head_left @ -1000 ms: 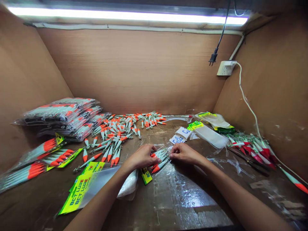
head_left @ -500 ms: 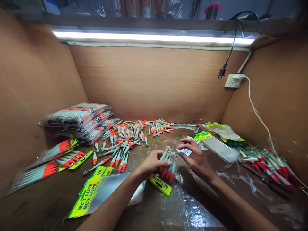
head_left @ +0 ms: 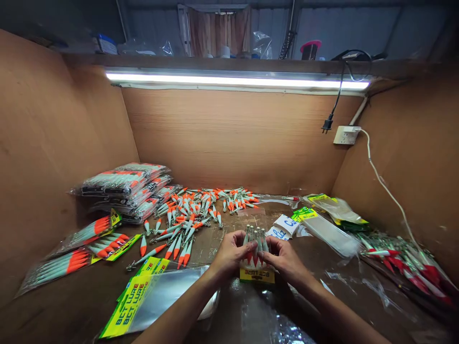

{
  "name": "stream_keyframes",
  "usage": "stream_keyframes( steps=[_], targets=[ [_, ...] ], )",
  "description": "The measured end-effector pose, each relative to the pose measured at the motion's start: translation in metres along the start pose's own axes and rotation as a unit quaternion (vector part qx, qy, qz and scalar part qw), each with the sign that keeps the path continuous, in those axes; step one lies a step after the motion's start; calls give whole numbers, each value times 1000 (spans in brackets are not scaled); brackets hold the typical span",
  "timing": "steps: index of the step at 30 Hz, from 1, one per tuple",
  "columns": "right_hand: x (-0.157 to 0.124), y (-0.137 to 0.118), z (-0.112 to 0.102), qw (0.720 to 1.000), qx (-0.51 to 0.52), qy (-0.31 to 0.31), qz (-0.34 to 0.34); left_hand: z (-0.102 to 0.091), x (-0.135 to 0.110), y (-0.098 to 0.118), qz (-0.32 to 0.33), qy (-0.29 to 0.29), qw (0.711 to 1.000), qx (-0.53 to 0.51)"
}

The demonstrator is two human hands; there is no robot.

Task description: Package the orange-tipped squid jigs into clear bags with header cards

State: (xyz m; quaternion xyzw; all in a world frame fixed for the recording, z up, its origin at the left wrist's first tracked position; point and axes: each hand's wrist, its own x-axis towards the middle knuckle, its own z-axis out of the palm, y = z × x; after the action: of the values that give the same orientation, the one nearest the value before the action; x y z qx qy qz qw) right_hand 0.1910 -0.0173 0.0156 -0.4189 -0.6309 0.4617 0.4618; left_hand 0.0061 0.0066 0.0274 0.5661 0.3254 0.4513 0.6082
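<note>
In the middle of the head view, a clear packet of fishing lures (head_left: pixel 256 246) is held between both hands, hooked ends up and red-orange tips down. Its yellow header card (head_left: pixel 257 275), printed BCT LURE, faces me upside down below the fingers. My left hand (head_left: pixel 231 251) is closed on the packet's left side, thumb across the front. My right hand (head_left: pixel 285 260) pinches its right side the same way. Just behind my right hand lie white paper slips (head_left: pixel 281 229) with blue handwriting. A loose pile of orange-and-white lures (head_left: pixel 190 210) spreads beyond my hands.
Filled lure packs (head_left: pixel 125 184) are stacked at the back left, with carded packets (head_left: pixel 68 265) in front. Header bags (head_left: pixel 158 296) lie front left, other clear bags (head_left: pixel 330 234) right. Red-and-white lures (head_left: pixel 412 260) sit far right, below a white cable (head_left: pixel 380 177). A plug (head_left: pixel 327 124) hangs above.
My right hand has moved from the paper slips to the packet's right side and closed on it. The packet now sits straighter, lures side by side. The view has tilted upward.
</note>
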Motion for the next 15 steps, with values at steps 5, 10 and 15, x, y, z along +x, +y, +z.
stream_keyframes(
  steps=[5,10,15],
  targets=[
    [0,4,-3,1000,12,13,-5,4,-4,5,28,-35,999,-12],
    [-3,4,4,998,57,1,27,4,-3,0,30,1,999,38],
    [-8,-7,10,995,87,31,41,2,-3,0,12,-5,1000,-10]
  ],
)
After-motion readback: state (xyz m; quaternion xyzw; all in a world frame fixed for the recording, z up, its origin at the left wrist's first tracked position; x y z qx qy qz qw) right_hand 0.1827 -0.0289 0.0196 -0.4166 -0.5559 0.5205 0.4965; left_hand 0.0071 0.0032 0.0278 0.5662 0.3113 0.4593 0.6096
